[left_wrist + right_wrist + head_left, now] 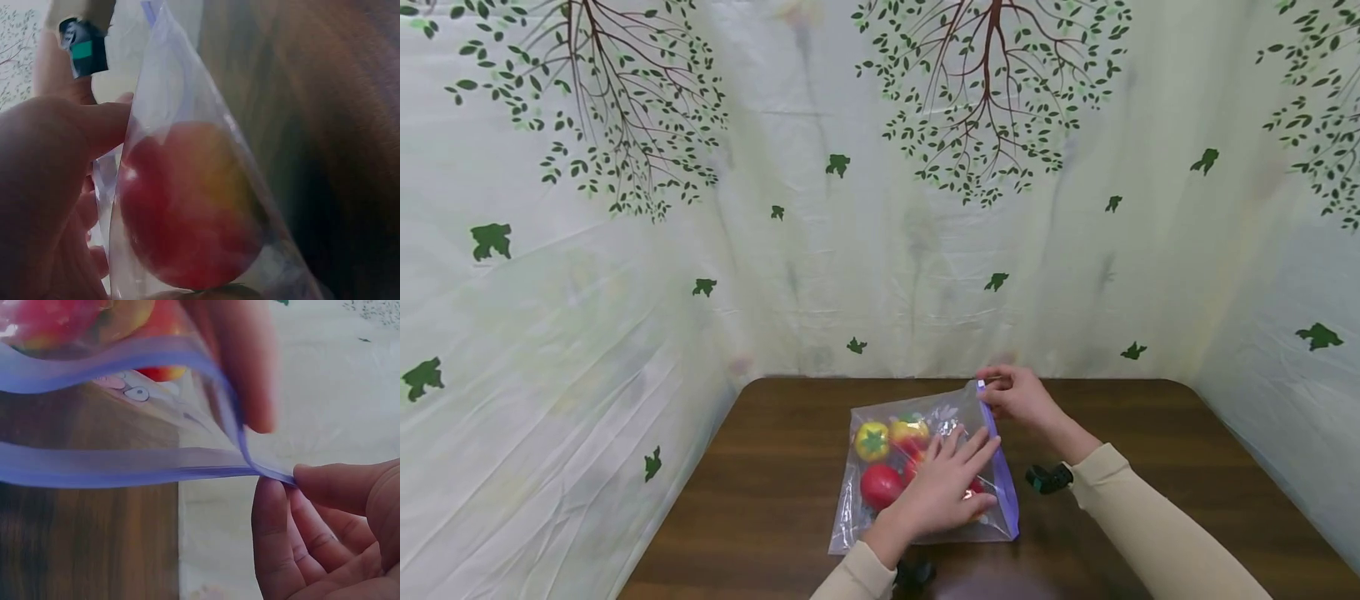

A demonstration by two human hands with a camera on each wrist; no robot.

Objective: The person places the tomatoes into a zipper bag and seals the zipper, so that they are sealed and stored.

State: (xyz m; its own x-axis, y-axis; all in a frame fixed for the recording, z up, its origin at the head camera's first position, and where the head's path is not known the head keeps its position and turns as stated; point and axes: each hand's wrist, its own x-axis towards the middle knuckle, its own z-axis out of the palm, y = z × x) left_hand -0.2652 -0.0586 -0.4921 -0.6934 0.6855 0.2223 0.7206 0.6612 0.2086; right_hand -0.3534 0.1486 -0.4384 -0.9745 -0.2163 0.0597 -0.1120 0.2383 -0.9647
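A clear zip bag (946, 410) with a purple zip edge lies on the brown table, several red and yellow fruits inside, among them a red fruit (882, 487) and a yellow one (872, 442). My left hand (936, 492) rests on top of the bag with its fingers spread towards the zip edge. At the far corner, my right hand (1018, 400) pinches the end of the purple zip (206, 474) between thumb and finger. The right wrist view shows the bag's mouth gaping beside that pinch. A red and yellow fruit (190, 206) shows through the plastic in the left wrist view.
The dark wooden table (760, 500) has rounded far corners. A pale curtain (917, 292) printed with trees and leaves hangs behind it and along both sides. Each wrist carries a dark band; the right wristband (1048, 478) shows plainly.
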